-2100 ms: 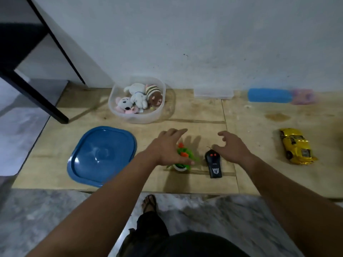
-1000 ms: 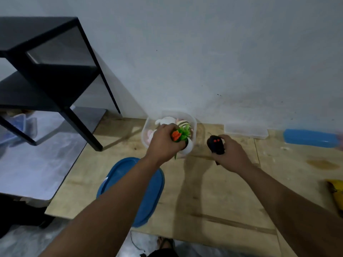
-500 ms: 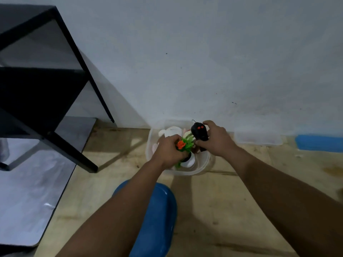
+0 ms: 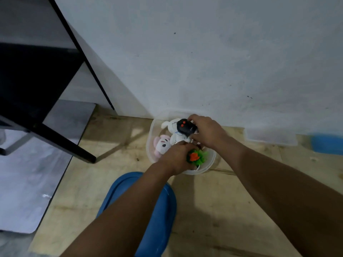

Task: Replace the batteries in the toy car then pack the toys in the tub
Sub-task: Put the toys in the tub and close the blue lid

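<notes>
Pale plywood board [image 4: 104, 184] laid over the grey floor [image 4: 27, 182] and reaching to the white wall, stained and scuffed in places. Directly on it: clear plastic tub [image 4: 152, 127] near the wall, blue lid [image 4: 163, 216] flat just in front of the tub, a clear shallow container [image 4: 269, 138] against the wall to the right, and a blue object [image 4: 326, 143] at the right edge, too blurred to identify. At left, foot of a black frame leg [image 4: 81, 154] planted on the board's edge.
</notes>
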